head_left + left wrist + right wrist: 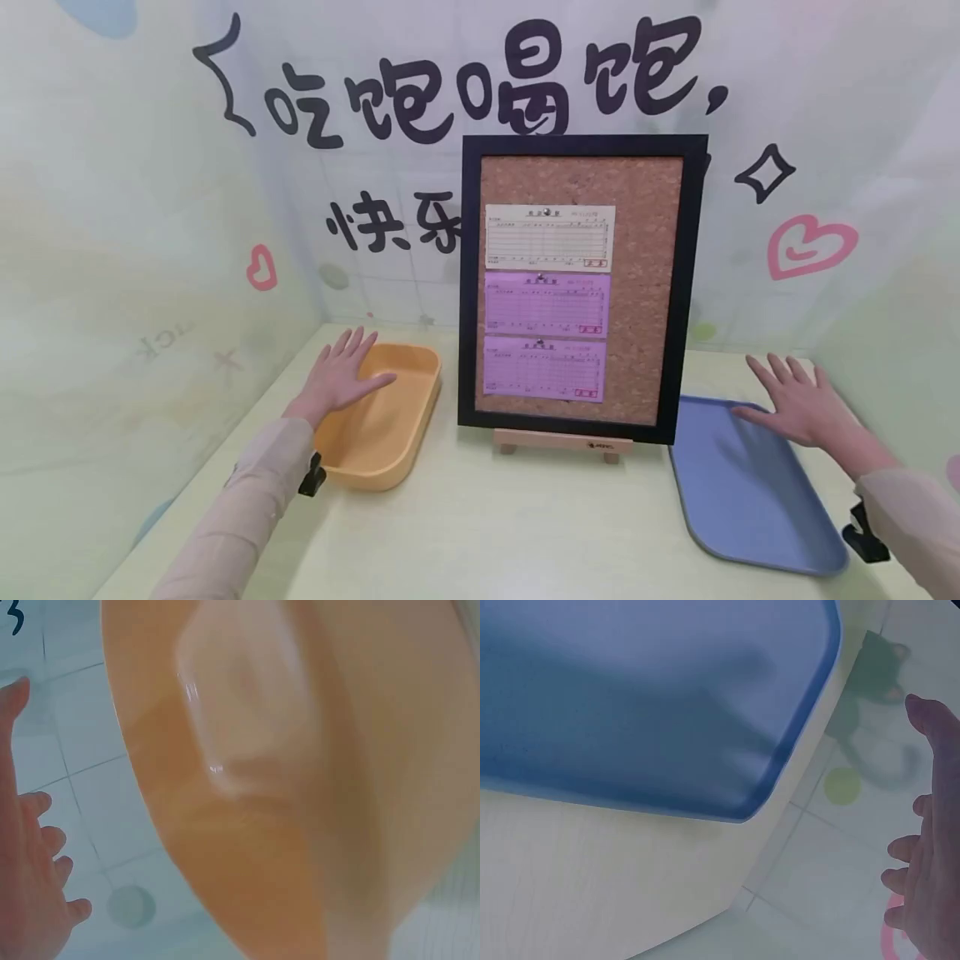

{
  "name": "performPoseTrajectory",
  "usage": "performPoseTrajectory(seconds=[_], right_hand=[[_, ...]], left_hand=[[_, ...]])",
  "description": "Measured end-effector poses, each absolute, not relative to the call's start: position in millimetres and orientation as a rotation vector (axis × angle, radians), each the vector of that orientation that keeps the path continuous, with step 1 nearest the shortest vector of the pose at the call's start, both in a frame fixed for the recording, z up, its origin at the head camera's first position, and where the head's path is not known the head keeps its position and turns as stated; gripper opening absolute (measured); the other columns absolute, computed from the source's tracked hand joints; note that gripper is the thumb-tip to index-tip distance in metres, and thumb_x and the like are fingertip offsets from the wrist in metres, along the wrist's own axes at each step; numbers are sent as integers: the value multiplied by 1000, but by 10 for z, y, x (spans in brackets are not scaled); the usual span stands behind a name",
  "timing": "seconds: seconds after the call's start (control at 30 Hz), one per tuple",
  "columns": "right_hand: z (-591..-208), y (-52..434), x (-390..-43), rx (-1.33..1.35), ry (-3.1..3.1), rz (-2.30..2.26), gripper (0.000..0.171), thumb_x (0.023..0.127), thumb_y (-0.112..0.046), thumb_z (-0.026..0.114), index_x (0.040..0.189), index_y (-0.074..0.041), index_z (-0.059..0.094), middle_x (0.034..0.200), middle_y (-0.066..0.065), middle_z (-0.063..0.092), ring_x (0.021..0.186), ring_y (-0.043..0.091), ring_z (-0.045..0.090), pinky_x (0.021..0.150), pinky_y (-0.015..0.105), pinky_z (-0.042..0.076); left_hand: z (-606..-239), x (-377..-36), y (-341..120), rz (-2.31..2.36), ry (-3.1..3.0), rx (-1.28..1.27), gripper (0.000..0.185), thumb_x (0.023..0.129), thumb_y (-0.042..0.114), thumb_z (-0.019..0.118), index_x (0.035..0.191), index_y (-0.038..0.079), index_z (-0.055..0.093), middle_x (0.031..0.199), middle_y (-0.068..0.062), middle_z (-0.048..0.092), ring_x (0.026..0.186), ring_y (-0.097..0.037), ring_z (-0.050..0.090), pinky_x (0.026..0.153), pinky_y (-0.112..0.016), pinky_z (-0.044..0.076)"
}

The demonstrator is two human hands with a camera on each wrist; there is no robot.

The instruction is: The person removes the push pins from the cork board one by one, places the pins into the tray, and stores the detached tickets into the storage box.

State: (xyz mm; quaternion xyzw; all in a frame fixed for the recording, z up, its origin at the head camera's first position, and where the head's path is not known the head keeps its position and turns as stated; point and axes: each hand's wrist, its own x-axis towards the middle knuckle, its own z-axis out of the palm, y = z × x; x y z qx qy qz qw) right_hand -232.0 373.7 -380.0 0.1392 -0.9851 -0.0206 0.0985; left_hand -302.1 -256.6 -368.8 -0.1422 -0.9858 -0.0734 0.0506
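A black-framed cork board [656, 283] stands upright on a small wooden easel [558, 442] at the table's middle. Three slips are pinned on it in a column: a cream one [550, 237] on top and two pink ones [546, 304] [543, 367] below. My left hand [341, 375] hovers flat with spread fingers over the near left of an orange bin [386, 429] [300, 787], holding nothing. My right hand [795, 400] [930, 847] hovers open above the far right corner of a blue tray [750, 500] [630, 697], also holding nothing.
The pale wooden table [480, 533] sits in a corner of printed walls with hearts and large dark characters. The bin lies left of the board and the tray right of it, near the table's right edge.
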Motion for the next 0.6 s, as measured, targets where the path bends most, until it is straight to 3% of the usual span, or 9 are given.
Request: performPoseTrajectory(seconds=[0.6], right_hand=[[-3527,3645,-2310,478,-2864,52,85,80,-49,59,137,5,27,130,37,33,116,53,31,94,67,19]], left_hand=[[-3423,-3090,-2477,-343,-2841,-520,83,85,55,47,144,5,19,148,-21,17,133,-39,18,106,-53,17]])
